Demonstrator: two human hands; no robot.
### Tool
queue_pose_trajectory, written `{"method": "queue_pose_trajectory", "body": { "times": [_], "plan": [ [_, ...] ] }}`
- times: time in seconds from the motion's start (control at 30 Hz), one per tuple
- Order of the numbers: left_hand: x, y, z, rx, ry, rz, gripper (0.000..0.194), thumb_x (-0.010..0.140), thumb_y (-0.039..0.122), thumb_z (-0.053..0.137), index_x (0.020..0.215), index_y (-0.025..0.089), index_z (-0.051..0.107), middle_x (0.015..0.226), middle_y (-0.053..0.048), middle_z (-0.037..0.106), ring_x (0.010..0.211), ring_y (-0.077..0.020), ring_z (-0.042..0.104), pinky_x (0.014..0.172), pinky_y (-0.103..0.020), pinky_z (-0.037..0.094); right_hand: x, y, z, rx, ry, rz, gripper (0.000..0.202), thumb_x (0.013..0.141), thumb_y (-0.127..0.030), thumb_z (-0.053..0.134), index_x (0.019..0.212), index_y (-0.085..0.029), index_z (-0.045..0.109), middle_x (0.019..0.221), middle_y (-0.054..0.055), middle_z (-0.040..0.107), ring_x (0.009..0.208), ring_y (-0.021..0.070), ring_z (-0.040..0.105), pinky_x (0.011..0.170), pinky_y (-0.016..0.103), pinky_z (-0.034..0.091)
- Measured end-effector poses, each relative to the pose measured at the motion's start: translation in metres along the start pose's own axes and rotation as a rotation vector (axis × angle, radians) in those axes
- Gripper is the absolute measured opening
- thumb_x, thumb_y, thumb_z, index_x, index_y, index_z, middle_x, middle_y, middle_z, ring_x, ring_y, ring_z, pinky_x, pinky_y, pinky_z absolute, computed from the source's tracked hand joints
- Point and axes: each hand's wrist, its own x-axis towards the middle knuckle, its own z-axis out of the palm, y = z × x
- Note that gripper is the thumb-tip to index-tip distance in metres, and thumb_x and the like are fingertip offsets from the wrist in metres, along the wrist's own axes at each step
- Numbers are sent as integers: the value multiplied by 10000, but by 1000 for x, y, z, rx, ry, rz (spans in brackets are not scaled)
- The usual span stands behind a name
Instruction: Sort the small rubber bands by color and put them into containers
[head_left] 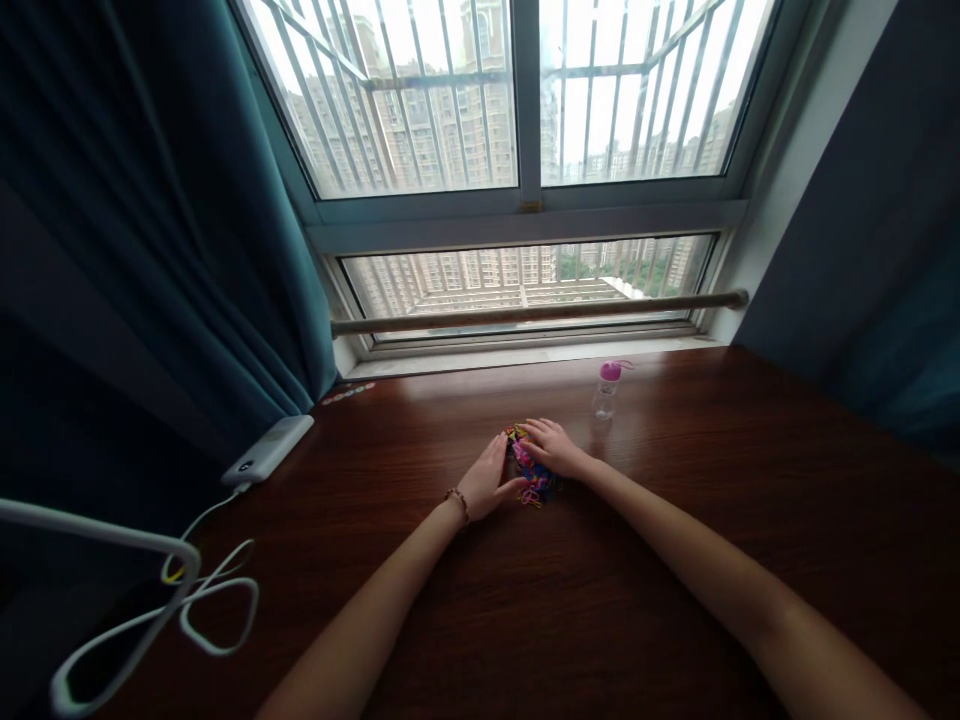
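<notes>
A small heap of colourful bands or strings (534, 476), pink, blue and yellow, lies on the dark brown wooden table (637, 580). My left hand (484, 481) rests at the heap's left side, its thumb apart from the fingers and pointing to the right. From the right, my right hand (553, 448) reaches over the upper part of the heap with its fingers spread. Both hands touch the heap's edges, and part of it is hidden under the right hand. A beaded bracelet (457, 503) circles my left wrist.
Behind the hands stands a clear bottle with a pink lid (606, 392). A white power strip (270, 450) with a looped white cable (217, 590) lies at the left. Small flat items (348, 393) are near the curtain (225, 250). A window with a rail (540, 314) borders the far edge.
</notes>
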Motion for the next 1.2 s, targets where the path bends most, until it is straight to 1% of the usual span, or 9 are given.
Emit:
{"method": "queue_pose_trajectory", "body": {
  "times": [0.13, 0.2, 0.47, 0.6, 0.73, 0.87, 1.03, 1.1, 1.2],
  "plan": [
    [0, 9, 0, -61, -15, 82, 1111, 592, 601, 636, 1389, 90, 55, 1437, -222, 134, 1332, -322, 122, 1075, -490, 214, -22, -25, -3, -103, -108, -192, 659, 801, -559, 427, 1325, -164, 365, 1361, 116, 384, 1255, 276, 313, 1035, 429, 267],
    [0, 12, -1, -52, -13, 148, 1127, 568, 587, 664, 1390, 98, 66, 1436, -219, 137, 1331, -326, 128, 1073, -492, 215, -36, -29, -8, -143, -126, -251, 737, 768, -591, 451, 1342, -146, 331, 1367, 125, 371, 1255, 294, 304, 1032, 431, 273],
    [-2, 18, -2, 43, 62, 211, 436, 811, 373, 498, 1203, 183, 476, 1344, -113, 385, 1282, -262, 295, 1061, -461, 285, -63, -6, -18, -220, 119, 1, 607, 808, -522, 437, 1236, -92, 468, 1262, 178, 475, 1186, 306, 381, 991, 461, 325],
    [-2, 15, -2, 37, 213, 126, 369, 824, 265, 453, 1176, 162, 485, 1282, -110, 448, 1245, -229, 360, 1050, -417, 326, -60, -3, -17, -208, 279, 107, 493, 860, -406, 394, 1232, -89, 460, 1277, 183, 447, 1175, 284, 398, 968, 449, 355],
    [1, 7, 0, 58, 333, 11, 436, 835, 187, 373, 1265, 120, 377, 1328, -129, 399, 1280, -213, 309, 1068, -412, 288, -61, -5, -15, -191, 231, 69, 462, 862, -393, 400, 1223, -115, 475, 1256, 172, 472, 1168, 281, 404, 959, 462, 366],
    [1, 3, 4, 121, 198, -56, 521, 855, 375, 399, 1300, 111, 339, 1347, -159, 383, 1293, -271, 278, 1048, -482, 263, -65, -14, -15, -181, 41, -111, 557, 818, -490, 450, 1259, -150, 455, 1312, 148, 435, 1241, 304, 312, 996, 489, 314],
    [-2, 12, -2, 128, 49, 75, 584, 832, 494, 408, 1324, 191, 330, 1389, -121, 337, 1305, -263, 253, 1051, -484, 234, -66, -27, -26, -98, -110, -354, 550, 816, -491, 462, 1298, -234, 410, 1347, 66, 420, 1299, 285, 216, 1043, 507, 204],
    [-3, 17, -7, 87, 28, 126, 543, 834, 482, 416, 1302, 210, 375, 1390, -110, 335, 1295, -256, 274, 1052, -465, 248, -66, -29, -30, -21, -99, -391, 412, 846, -423, 449, 1229, -276, 489, 1263, 27, 519, 1271, 247, 292, 1049, 489, 196],
    [-5, 23, -14, -40, 13, 182, 448, 859, 430, 398, 1244, 208, 457, 1331, -98, 423, 1233, -232, 375, 1036, -407, 304, -66, -26, -31, 116, 71, -302, 285, 888, -304, 400, 1085, -257, 601, 1078, 29, 640, 1119, 193, 484, 1014, 435, 281]
  ]
}}
